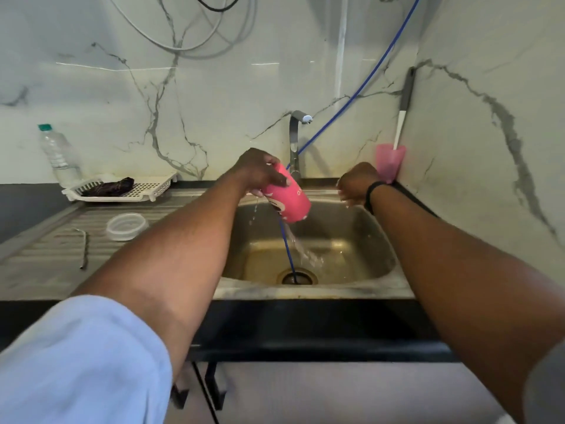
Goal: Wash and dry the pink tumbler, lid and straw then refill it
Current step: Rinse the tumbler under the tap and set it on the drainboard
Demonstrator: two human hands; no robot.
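My left hand (260,169) has its fingers (279,179) wrapped round the pink tumbler (287,198), tipping it mouth-down over the sink (360,240), and water is streaming out toward the drain (296,276). So I judge we're rinsing, early in the job. My right hand (354,185) hangs over the basin's far corner, dripping, fingers curled under; whether they hold anything I cannot tell. Next, I reckon, shake the tumbler dry of drips and set it on the drainboard (61,240), keeping a firm grip since it's wet and slick. Out there the clear lid (127,226) lies empty beside the bent straw (84,249). The white rack (146,188) holds a dark cloth (110,186). On the table a plastic bottle (59,154) stands, seemingly with a little water. A pink cup (389,162) in the corner holds a brush (403,117).
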